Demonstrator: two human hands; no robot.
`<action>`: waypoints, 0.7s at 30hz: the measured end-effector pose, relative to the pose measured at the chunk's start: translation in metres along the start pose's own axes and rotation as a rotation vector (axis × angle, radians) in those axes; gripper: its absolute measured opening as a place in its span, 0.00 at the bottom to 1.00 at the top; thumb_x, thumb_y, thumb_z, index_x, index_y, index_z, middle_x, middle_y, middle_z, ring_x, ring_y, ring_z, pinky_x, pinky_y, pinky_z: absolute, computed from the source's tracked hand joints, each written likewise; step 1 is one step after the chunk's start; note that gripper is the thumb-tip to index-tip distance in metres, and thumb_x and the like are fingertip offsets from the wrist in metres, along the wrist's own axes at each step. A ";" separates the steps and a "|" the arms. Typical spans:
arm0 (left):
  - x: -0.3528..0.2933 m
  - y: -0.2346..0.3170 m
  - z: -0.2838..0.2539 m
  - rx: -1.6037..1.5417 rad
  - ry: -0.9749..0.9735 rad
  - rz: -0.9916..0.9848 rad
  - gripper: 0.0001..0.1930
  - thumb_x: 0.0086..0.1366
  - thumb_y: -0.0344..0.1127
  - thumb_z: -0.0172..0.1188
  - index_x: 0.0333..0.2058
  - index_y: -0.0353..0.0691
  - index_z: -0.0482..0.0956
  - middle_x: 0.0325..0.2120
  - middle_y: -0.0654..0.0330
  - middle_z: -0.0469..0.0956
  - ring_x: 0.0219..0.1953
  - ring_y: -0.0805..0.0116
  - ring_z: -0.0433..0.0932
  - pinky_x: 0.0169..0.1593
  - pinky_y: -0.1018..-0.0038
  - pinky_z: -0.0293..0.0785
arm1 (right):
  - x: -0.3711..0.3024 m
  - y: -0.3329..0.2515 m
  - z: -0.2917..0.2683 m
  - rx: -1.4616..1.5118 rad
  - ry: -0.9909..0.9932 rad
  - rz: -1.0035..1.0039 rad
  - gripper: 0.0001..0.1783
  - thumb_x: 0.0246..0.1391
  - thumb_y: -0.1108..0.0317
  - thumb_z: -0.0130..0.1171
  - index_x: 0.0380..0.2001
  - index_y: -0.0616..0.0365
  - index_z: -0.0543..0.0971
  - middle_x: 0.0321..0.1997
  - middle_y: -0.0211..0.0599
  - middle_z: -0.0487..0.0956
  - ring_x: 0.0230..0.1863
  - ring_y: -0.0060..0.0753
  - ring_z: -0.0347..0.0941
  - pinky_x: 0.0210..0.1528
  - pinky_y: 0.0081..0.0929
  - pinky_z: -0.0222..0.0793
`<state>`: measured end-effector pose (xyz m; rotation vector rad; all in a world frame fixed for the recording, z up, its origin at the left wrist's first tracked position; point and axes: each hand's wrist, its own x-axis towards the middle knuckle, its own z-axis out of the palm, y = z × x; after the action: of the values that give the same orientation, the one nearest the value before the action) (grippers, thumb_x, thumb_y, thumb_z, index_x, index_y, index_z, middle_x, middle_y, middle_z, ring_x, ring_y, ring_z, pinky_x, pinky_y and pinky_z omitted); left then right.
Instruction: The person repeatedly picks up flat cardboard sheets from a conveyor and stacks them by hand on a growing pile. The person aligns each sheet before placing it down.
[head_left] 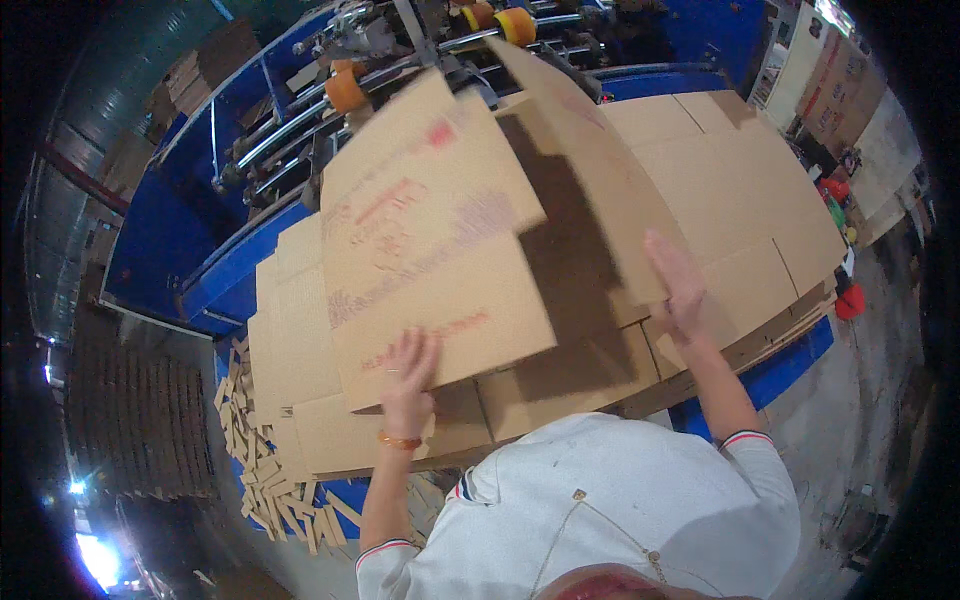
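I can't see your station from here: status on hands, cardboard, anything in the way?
Left hand on printed panel. Right hand on second panel, tilted over flat cardboard. Orange rollers beyond.

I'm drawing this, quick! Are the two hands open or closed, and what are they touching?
Left hand: open, laid on the printed cardboard panel.
Right hand: open, against the raised cardboard panel.

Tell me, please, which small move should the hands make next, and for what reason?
Perhaps the right hand should gently lower the tilted cardboard panel: it slants up beside that hand, with a dark, shadowed gap between it and the printed panel, while the left hand is on the printed panel's near end.
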<state>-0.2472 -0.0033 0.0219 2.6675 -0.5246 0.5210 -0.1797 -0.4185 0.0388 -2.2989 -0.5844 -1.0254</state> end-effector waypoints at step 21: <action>0.143 -0.105 0.066 0.048 -0.099 0.082 0.38 0.50 0.15 0.51 0.60 0.53 0.69 0.61 0.56 0.67 0.64 0.49 0.62 0.66 0.49 0.52 | 0.068 0.098 0.160 -0.061 -0.291 -0.059 0.38 0.37 0.87 0.50 0.55 0.46 0.75 0.59 0.32 0.74 0.61 0.40 0.68 0.62 0.37 0.64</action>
<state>-0.0606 0.0188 -0.0051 2.7378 -0.6600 0.4305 0.0044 -0.3792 -0.0277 -2.5189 -0.7491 -0.7469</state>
